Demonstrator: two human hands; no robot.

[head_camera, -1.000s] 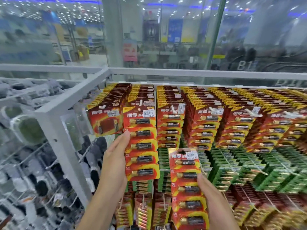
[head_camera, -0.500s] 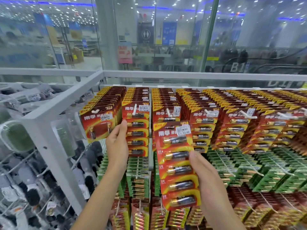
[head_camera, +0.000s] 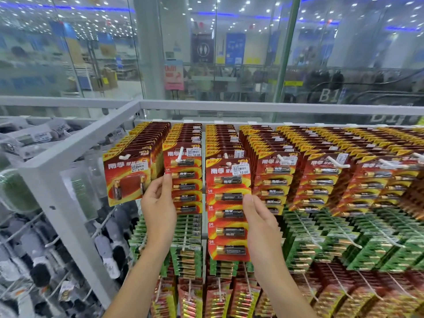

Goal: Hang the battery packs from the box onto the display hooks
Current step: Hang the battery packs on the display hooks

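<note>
My right hand (head_camera: 260, 219) pinches the right edge of a long red battery pack (head_camera: 227, 212) with several AA cells, thumb on the front. The pack's top hole sits at the tip of a white display hook (head_camera: 226, 156) in the third column. My left hand (head_camera: 158, 203) is raised beside the second column, its fairly straight fingers touching the left edge of the front hanging pack (head_camera: 184, 180) there. The box is not in view.
Red packs fill the top row of hooks (head_camera: 321, 171), green packs (head_camera: 332, 244) hang below, and more red ones hang lower. A white metal frame post (head_camera: 57, 203) stands at the left, with grey goods behind it. A glass wall rises behind the rack.
My right hand has lifted the red pack up and slightly right until its top hole reaches the third-column hook. My left hand has stayed at the second-column pack.
</note>
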